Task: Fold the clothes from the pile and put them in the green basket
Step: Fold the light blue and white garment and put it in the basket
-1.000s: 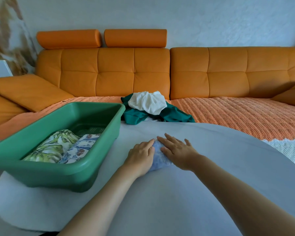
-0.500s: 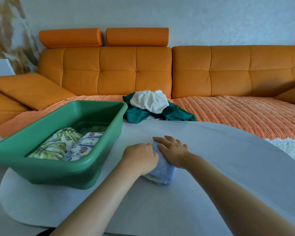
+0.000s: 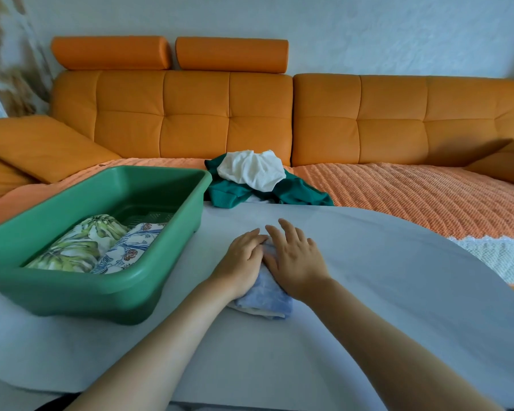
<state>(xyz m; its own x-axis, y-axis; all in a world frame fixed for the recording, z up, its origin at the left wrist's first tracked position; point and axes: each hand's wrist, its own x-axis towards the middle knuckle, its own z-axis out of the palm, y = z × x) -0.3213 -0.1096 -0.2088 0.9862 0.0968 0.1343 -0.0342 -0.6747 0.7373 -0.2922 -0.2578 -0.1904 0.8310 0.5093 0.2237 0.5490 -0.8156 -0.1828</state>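
While the left hand [image 3: 244, 262] and right hand [image 3: 295, 262] lie flat, fingers straight, pressing one folded blue cloth [image 3: 264, 295] on the pale bench [image 3: 383, 292], one green basket [image 3: 116, 289] just to its left holds two folded printed clothes [image 3: 77, 244]. Behind the bench, a pile [image 3: 250, 173] of two garments, white over dark green, sits on an orange sofa [image 3: 220, 114].

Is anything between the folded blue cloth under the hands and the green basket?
Nothing visible. Only bare table separates the blue cloth from the green basket; its rim must be cleared.
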